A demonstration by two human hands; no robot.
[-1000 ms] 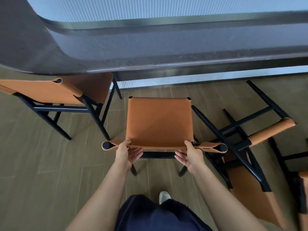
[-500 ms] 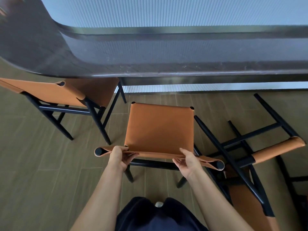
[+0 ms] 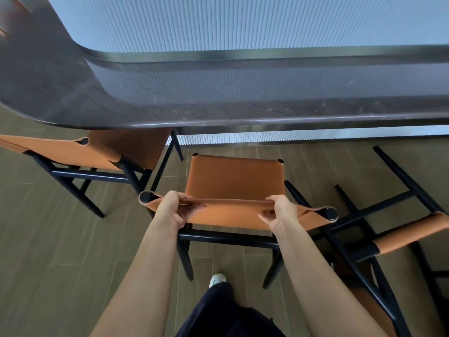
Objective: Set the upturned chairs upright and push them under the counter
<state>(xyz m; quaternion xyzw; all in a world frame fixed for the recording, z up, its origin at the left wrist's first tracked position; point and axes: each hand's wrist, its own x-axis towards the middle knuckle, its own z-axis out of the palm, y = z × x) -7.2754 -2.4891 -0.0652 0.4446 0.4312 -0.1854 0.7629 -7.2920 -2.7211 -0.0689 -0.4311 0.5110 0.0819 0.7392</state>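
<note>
An upright chair (image 3: 234, 180) with an orange leather seat and black frame stands in front of me, its front edge close to the dark counter (image 3: 218, 110). My left hand (image 3: 173, 209) grips the left part of its orange backrest strap. My right hand (image 3: 279, 211) grips the right part of the same strap. Another chair (image 3: 398, 229) lies tipped over on the floor at the right, legs pointing away. A third chair (image 3: 102, 152) stands upright at the left, its seat partly under the counter.
A ribbed pale wall panel (image 3: 243, 23) rises behind the counter. The floor is brown wood-look tile (image 3: 48, 251). My shoe (image 3: 217, 279) and dark trouser leg show below the chair. The tipped chair's legs reach close to the held chair's right side.
The held chair has slid forward toward the counter with both hands on its backrest, and I have stepped closer behind it.
</note>
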